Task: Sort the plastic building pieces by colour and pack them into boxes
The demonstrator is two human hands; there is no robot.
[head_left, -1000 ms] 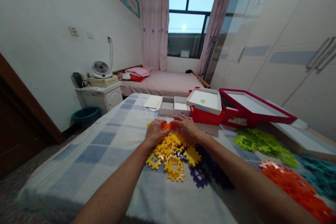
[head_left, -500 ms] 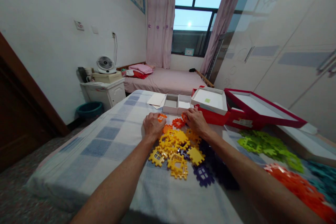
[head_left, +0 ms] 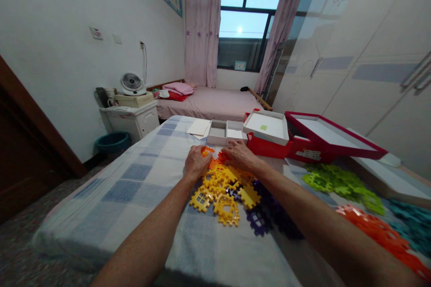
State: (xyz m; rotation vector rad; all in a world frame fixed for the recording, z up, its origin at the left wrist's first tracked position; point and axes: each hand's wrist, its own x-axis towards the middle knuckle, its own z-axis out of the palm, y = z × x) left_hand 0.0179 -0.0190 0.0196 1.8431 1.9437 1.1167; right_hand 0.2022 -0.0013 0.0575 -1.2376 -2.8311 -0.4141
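At the far end of a yellow pile of notched plastic building pieces (head_left: 220, 177), my left hand (head_left: 197, 161) has its fingers closed on an orange notched piece (head_left: 208, 150). Opposite it, my right hand (head_left: 239, 154) grips a red-orange notched piece (head_left: 222, 157), partly covered by the fingers. More orange pieces (head_left: 215, 163) lie between the hands, touching the yellow ones. Dark purple pieces (head_left: 258, 221) show beside the yellow pile and under my right forearm.
Beyond my hands are a small grey-white box (head_left: 218, 131) and white cards (head_left: 198, 128). A white tray (head_left: 267, 125) rests on a red box (head_left: 269, 148). To the right lie green pieces (head_left: 340, 181), orange-red pieces (head_left: 377, 228) and teal pieces (head_left: 414, 219).
My right hand has moved left, closer to my left hand, and now covers part of the red-orange piece. My left hand stays at the orange piece.
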